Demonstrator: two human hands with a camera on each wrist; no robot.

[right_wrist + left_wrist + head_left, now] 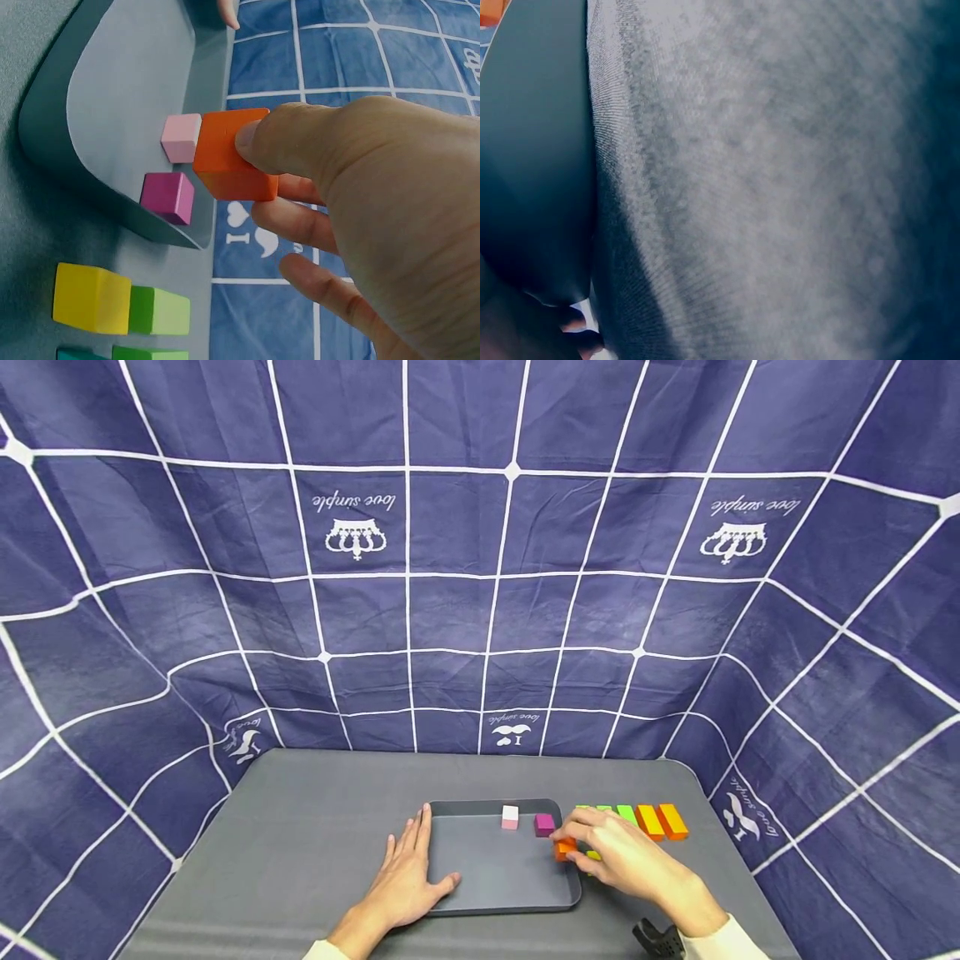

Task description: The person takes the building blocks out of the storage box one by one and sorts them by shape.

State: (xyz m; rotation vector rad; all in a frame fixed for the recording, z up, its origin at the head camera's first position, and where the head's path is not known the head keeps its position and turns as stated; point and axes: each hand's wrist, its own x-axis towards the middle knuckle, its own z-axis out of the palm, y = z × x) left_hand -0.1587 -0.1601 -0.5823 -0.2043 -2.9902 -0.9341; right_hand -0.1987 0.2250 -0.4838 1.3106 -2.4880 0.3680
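A grey tray (487, 872) lies on the grey table. Toward its back right are a pale pink block (510, 817) and a purple block (544, 825). My right hand (626, 858) pinches an orange block (234, 154) between thumb and fingers, over the tray's right side. With fingers stretched out, my left hand (408, 877) rests along the tray's left edge, thumb reaching over the rim. In the left wrist view, only dark fingertips (574, 330) show at the bottom left, beside the tray's outer wall.
Right of the tray stand two orange-yellow blocks (673, 821), a green block (627, 813) and a yellow block (90, 298), some partly behind my right hand. Blue curtains (450, 610) with white lines close off the table's back and sides. A black strap (658, 937) is near my right wrist.
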